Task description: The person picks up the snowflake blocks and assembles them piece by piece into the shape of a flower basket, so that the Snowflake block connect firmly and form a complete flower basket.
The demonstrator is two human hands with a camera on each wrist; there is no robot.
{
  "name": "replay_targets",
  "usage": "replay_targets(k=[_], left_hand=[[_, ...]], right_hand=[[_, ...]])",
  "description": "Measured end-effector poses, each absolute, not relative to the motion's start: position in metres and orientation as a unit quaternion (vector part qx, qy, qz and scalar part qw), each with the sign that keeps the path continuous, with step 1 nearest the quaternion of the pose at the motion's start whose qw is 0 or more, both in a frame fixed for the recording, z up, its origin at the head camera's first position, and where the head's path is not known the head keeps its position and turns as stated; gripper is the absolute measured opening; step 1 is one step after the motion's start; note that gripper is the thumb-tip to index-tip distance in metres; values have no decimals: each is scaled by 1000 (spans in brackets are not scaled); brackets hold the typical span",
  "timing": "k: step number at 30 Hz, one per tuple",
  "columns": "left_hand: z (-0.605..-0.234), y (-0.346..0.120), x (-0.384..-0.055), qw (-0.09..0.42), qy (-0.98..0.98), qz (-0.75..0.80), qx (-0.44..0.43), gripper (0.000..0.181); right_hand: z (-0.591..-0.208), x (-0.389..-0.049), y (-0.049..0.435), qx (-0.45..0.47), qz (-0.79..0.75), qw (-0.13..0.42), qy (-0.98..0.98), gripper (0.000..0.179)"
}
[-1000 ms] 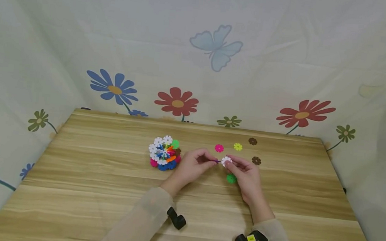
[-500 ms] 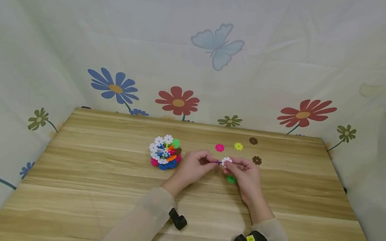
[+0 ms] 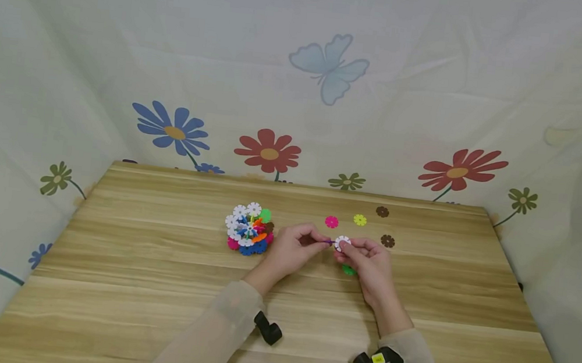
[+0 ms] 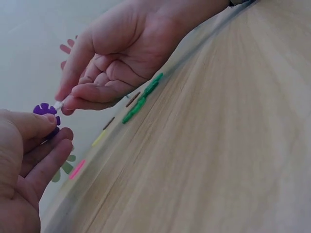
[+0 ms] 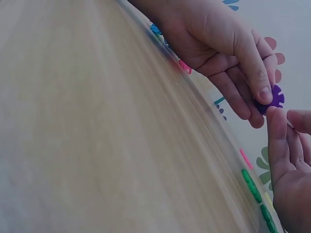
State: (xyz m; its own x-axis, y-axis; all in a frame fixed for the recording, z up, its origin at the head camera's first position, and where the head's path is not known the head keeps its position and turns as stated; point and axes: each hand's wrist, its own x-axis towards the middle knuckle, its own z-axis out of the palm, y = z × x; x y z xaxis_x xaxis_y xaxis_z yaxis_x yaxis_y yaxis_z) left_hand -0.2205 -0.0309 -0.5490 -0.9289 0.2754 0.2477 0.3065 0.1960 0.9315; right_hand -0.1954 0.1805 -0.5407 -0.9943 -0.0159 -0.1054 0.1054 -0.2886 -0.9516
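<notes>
The purple disc (image 4: pixel 43 109), edge-on in the head view, is pinched by the left hand (image 3: pixel 290 253) above the worktop (image 3: pixel 153 297), right of its middle and nearer the far edge. The right hand (image 3: pixel 374 272) pinches the white disc (image 3: pixel 340 242), its thumb covering part of the face. Fingertips obscure the join; whether the discs interlock cannot be determined. A green disc (image 3: pixel 348 270) is partly hidden by the right hand. The pink disc (image 3: pixel 331 221), yellow disc (image 3: pixel 360 220) and two brown discs (image 3: pixel 383 212) lie toward the far edge. Left of the left hand sits a multicoloured cluster (image 3: pixel 248 231), inner pieces indistinct. Worktop: wood-grained, near edge cut off. Pale creased cloth (image 3: pixel 220 40), printed with flowers and a butterfly, hangs beyond the far edge.
</notes>
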Motion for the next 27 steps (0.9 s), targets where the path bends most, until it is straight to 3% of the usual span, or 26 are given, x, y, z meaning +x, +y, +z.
replay_targets(k=[8,19,27], left_hand=[[-548,-32,-220,10,-778,-596,-201,8],[-549,-33,-222,9,-789,-575,-216,7],[-547,-32,-220,32,-796,-562,-223,7]], right_hand=[[-542,-196,182,23,-792,39,609,12],[-542,-196,182,6,-769,32,638,25],[-542,-195,181,-5,-768,42,640,16]])
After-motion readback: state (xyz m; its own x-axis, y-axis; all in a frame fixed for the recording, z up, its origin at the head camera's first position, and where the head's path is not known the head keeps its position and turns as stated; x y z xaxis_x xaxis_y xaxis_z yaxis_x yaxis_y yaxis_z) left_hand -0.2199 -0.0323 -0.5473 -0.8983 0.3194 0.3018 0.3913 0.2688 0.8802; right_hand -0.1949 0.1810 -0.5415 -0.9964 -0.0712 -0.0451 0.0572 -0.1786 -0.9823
